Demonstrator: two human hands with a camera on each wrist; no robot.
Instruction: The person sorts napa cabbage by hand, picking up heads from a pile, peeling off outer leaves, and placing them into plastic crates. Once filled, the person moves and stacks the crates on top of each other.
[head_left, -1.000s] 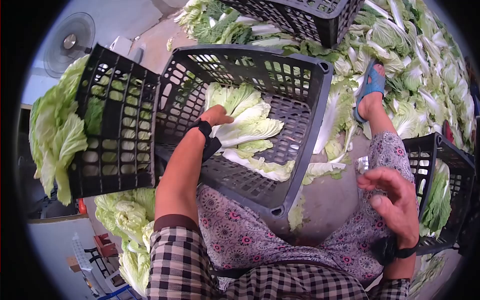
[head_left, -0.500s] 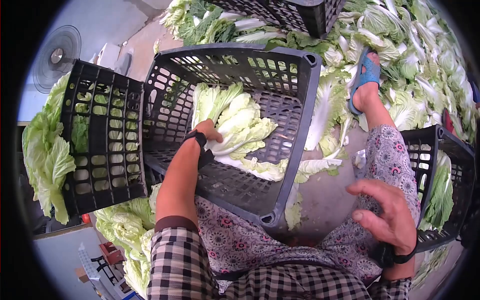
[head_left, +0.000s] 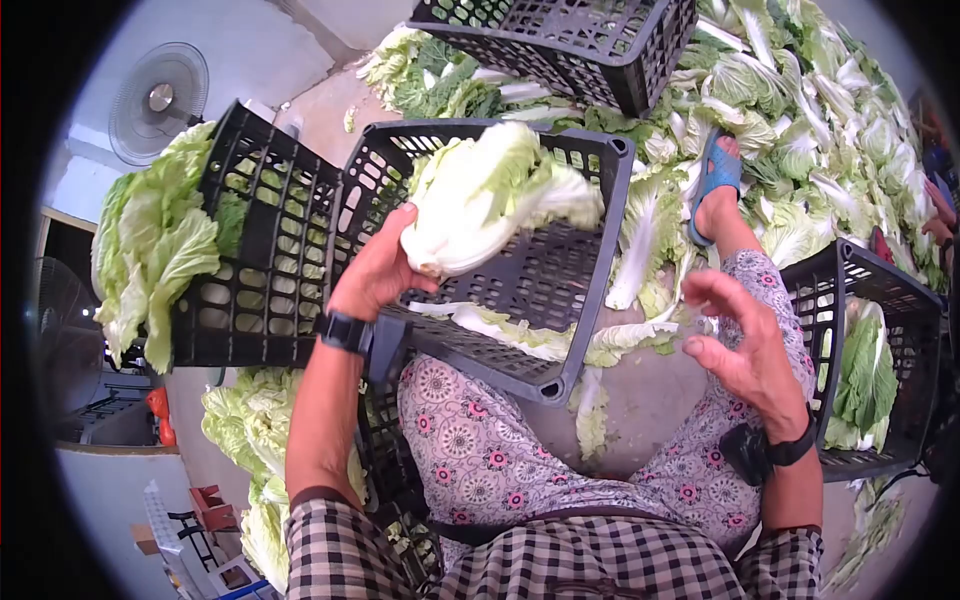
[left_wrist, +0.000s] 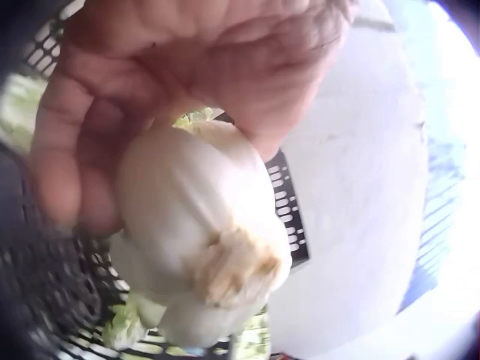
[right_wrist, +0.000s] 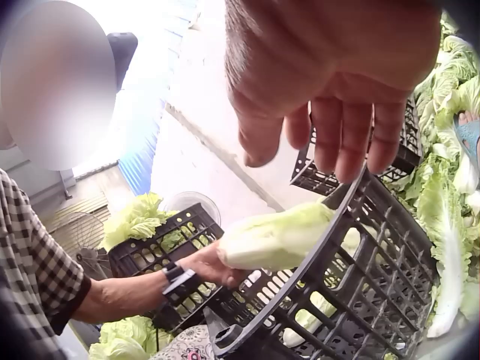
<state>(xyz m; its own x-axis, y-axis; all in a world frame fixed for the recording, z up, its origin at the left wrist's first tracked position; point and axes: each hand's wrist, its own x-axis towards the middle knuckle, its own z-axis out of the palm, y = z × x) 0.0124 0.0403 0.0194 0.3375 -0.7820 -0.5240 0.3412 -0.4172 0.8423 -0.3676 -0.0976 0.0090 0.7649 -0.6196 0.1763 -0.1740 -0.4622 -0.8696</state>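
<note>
My left hand point(head_left: 378, 268) grips a napa cabbage point(head_left: 480, 205) near its base, raised over the black plastic crate point(head_left: 590, 280) in front of me. In the left wrist view the cut brown stem end point(left_wrist: 236, 270) of the cabbage faces the camera, with fingers curled along its white side. Loose pale leaves point(head_left: 500, 330) lie along the near side inside the crate. My right hand point(head_left: 735, 335) hovers above my right thigh, fingers loosely bent and holding nothing; the right wrist view shows the same hand point(right_wrist: 337, 82) with its fingers hanging down.
To the left a tilted crate point(head_left: 265, 260) is filled with cabbage point(head_left: 160, 240). Another crate point(head_left: 560, 50) stands at the back, and one at right holds a cabbage point(head_left: 865, 380). Heaped leaves point(head_left: 790, 130) cover the floor around my sandalled foot point(head_left: 718, 185). A fan point(head_left: 160, 97) stands back left.
My left hand has taken hold of the cabbage from the crate's bottom and lifted it, its base turned toward me. The right hand has risen slightly.
</note>
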